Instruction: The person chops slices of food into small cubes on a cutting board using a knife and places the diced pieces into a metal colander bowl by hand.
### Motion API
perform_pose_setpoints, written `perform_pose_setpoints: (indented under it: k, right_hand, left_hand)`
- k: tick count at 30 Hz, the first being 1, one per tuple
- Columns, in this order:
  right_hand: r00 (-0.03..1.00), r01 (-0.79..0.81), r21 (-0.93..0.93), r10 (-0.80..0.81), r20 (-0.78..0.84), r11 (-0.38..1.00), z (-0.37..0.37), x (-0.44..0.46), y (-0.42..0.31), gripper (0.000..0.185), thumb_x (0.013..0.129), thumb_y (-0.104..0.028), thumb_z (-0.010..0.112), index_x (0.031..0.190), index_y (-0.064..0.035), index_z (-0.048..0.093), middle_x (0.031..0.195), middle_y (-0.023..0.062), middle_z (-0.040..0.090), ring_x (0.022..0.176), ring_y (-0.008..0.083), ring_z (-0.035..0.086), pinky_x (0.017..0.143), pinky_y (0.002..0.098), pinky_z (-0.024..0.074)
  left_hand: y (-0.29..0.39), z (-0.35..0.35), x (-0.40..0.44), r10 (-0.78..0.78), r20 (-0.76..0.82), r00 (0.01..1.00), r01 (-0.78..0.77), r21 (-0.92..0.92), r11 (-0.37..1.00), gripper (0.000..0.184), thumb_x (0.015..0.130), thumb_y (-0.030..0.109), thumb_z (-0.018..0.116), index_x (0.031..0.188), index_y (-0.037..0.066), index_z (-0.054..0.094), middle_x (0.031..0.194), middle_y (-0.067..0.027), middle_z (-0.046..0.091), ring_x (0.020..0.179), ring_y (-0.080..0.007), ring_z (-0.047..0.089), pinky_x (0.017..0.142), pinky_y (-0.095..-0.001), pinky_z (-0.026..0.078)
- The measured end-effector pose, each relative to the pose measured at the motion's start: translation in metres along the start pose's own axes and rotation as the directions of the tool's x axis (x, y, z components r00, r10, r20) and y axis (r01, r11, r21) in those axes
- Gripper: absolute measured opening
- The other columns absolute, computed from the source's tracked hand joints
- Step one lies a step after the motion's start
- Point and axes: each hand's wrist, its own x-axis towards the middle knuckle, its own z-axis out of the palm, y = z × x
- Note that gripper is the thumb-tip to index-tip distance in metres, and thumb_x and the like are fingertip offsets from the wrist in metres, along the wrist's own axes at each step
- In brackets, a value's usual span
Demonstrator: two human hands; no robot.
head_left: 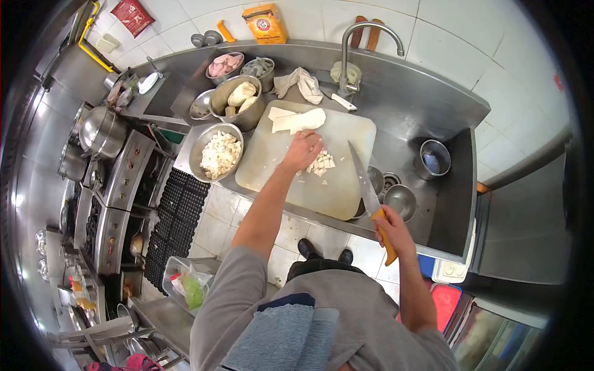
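My right hand (396,232) is wrapped around the orange handle of a large kitchen knife (364,179), its blade over the right side of the cutting board (263,167). With fingers bent and close together, my left hand (303,150) rests on the board between flat slabs of a pale peeled vegetable (299,120) and a small heap of white cubes (323,162). What its fingers pinch, if anything, is hidden. Left of the board, a steel bowl (195,154) holds many more diced pieces. Behind it, a steel pot (253,114) contains large peeled chunks.
A second knife with a white handle (344,102) and a cloth (298,83) lie behind the board. To the right is the sink (411,139) with a tap (371,26), a small steel bowl (400,201) and a dark pot (433,159). A stove (127,176) stands at left.
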Motion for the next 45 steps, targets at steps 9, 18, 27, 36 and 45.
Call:
perform_pose_setpoints:
  k: [9, 18, 27, 36, 45]
  right_hand:
    - [0.996, -0.083, 0.267, 0.072, 0.049, 0.96, -0.006, 0.015, 0.029, 0.048, 0.104, -0.023, 0.056, 0.146, -0.0066, 0.039, 0.083, 0.0074, 0.06, 0.059, 0.0136, 0.057, 0.044, 0.0284, 0.0463]
    - [0.99, -0.081, 0.123, 0.066, 0.123, 0.989, 0.028, 0.03, 0.029, 0.04, 0.105, -0.026, 0.051, 0.141, -0.008, 0.043, 0.08, 0.0058, 0.058, 0.058, 0.012, 0.055, 0.044, 0.0285, 0.0452]
    - [0.998, -0.012, 0.004, 0.011, 0.068, 1.0, 0.072, 0.034, 0.024, 0.033, 0.106, -0.024, 0.048, 0.133, -0.0059, 0.046, 0.078, 0.0048, 0.054, 0.055, 0.0112, 0.052, 0.043, 0.028, 0.0434]
    - [1.0, -0.013, 0.012, 0.013, 0.005, 1.0, 0.112, 0.038, 0.036, 0.048, 0.105, -0.024, 0.049, 0.149, -0.0072, 0.036, 0.081, 0.0052, 0.055, 0.056, 0.0112, 0.053, 0.044, 0.028, 0.0448]
    - [0.997, 0.072, -0.012, -0.072, -0.006, 0.997, 0.124, 0.043, 0.025, 0.047, 0.106, -0.021, 0.048, 0.148, -0.0048, 0.037, 0.08, 0.0041, 0.054, 0.056, 0.0097, 0.052, 0.044, 0.0263, 0.0446]
  left_hand:
    - [0.026, -0.019, -0.04, 0.044, 0.216, 0.975, -0.04, -0.023, 0.999, 0.053, 0.083, 0.041, 0.073, 0.123, 0.007, 0.065, 0.133, -0.0228, 0.054, 0.124, -0.0409, 0.048, 0.109, -0.0484, 0.04]
    - [0.059, 0.019, -0.07, -0.211, -0.143, 0.967, 0.239, 0.226, 0.944, 0.09, 0.071, 0.061, 0.081, 0.142, 0.012, 0.054, 0.144, -0.0314, 0.042, 0.134, -0.0462, 0.039, 0.113, -0.0542, 0.033]
    - [0.067, 0.045, -0.039, -0.264, -0.242, 0.934, 0.323, 0.251, 0.913, 0.054, 0.079, 0.041, 0.07, 0.126, 0.016, 0.067, 0.129, -0.0108, 0.064, 0.128, -0.0374, 0.045, 0.11, -0.0517, 0.033]
    - [0.063, 0.049, -0.036, -0.273, -0.33, 0.904, 0.311, 0.067, 0.948, 0.026, 0.078, 0.024, 0.071, 0.101, 0.012, 0.073, 0.107, -0.0073, 0.069, 0.104, -0.0328, 0.058, 0.089, -0.0471, 0.049]
    - [0.059, 0.039, -0.028, -0.306, -0.47, 0.828, 0.246, -0.186, 0.951, 0.021, 0.076, 0.014, 0.072, 0.096, 0.006, 0.074, 0.099, -0.0126, 0.07, 0.093, -0.0346, 0.063, 0.085, -0.0441, 0.052]
